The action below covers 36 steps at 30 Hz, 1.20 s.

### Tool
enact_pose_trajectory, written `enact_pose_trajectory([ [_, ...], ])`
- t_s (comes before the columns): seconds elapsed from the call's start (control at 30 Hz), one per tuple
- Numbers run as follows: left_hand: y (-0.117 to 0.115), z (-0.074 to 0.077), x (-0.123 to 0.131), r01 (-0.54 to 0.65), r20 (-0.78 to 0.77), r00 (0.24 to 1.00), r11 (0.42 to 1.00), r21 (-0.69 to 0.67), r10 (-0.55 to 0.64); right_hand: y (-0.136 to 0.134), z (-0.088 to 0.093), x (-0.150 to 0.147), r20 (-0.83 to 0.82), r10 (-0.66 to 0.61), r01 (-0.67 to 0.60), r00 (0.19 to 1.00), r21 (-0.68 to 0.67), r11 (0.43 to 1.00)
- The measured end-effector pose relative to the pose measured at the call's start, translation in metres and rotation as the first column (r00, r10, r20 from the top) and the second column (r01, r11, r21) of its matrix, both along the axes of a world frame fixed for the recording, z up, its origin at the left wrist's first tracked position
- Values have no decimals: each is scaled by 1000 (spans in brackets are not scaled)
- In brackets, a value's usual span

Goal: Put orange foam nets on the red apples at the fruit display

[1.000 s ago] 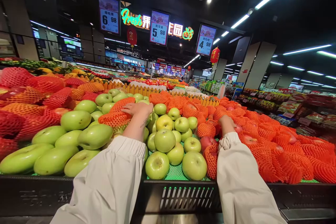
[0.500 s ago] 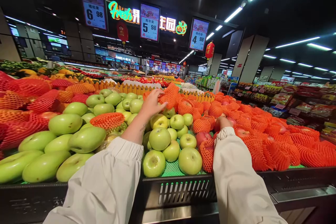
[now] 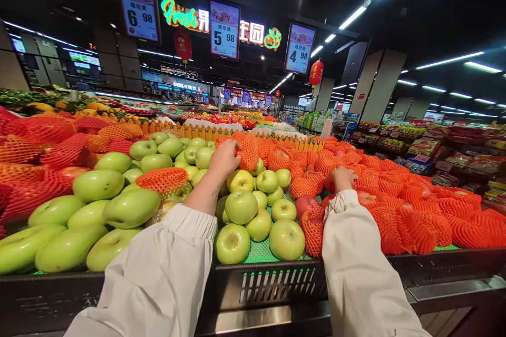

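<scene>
My left hand [image 3: 226, 158] reaches over the green apples [image 3: 241, 207], its fingers curled against an orange foam net [image 3: 249, 151] behind the pile. Whether fruit sits inside that net I cannot tell. My right hand [image 3: 341, 179] is bent down over a red apple [image 3: 329, 183] among the orange-netted fruit; some of its fingers are hidden behind the hand. Beside my right sleeve lie another red apple [image 3: 305, 204] and a netted one [image 3: 313, 231].
Larger green fruit [image 3: 132, 208] is heaped at left, beside pink-netted fruit [image 3: 63, 152]. Orange-netted fruit [image 3: 411, 221] fills the right. A black slotted crate edge [image 3: 276, 284] runs along the front, and a low yellow fence [image 3: 213, 132] stands behind. Price screens [image 3: 224, 30] hang overhead.
My left hand has dropped slightly and its spread fingers have closed in on the orange foam net, which is lower. My right hand has lifted a little, so more of it shows.
</scene>
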<state>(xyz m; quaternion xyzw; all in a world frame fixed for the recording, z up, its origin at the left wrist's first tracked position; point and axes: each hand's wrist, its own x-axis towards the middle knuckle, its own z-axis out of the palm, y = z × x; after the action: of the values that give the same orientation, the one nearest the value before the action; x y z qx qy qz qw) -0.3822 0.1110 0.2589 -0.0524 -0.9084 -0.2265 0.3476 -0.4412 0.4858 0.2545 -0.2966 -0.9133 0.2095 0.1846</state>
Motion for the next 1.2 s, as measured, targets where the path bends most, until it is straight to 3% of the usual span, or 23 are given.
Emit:
enact_pose_trajectory([
  [0.07,2,1,1,-22,-32,999,999,47,24,-3,10,10,-49,-88,86,995,-27,996],
  [0.13,5,2,3,-31,-55,998,993,117,38,-8,20,21,-178,-55,60,983,23,998],
  [0.2,8,4,4,-5,-56,998,981,194,17,-16,28,32,-358,47,-9,932,108,994],
  [0.3,12,5,4,78,-26,997,960,269,-74,-35,37,46,-553,256,-108,793,285,952],
  [0.5,16,1,0,227,-78,974,896,382,-214,-83,34,62,-520,571,-303,635,511,804],
  [0.6,17,-1,-5,347,-147,938,822,451,-315,-98,28,67,-449,735,-503,508,537,677],
  [0.67,19,-2,-7,382,-138,922,781,494,-363,-105,24,67,-475,799,-638,369,496,589],
  [0.73,22,-3,-7,383,-100,915,760,525,-391,-110,22,64,-534,821,-792,204,403,459],
  [0.77,23,-4,-7,378,-75,913,760,528,-401,-111,21,61,-558,821,-868,118,344,358],
  [0.87,27,-5,-6,352,-26,918,781,515,-397,-114,18,53,-561,817,-984,-133,174,-41],
  [0.9,29,-5,-6,348,-27,920,785,513,-390,-115,17,50,-540,820,-982,-187,128,-140],
  [0.93,29,-5,-6,345,-36,924,787,512,-381,-115,16,49,-506,834,-975,-221,90,-204],
  [1.0,30,-6,-7,335,-66,932,781,528,-355,-115,15,47,-420,874,-968,-244,48,-247],
  [1.2,29,-5,-11,370,-125,918,700,611,-376,-119,10,51,-245,937,-968,-248,19,-252],
])
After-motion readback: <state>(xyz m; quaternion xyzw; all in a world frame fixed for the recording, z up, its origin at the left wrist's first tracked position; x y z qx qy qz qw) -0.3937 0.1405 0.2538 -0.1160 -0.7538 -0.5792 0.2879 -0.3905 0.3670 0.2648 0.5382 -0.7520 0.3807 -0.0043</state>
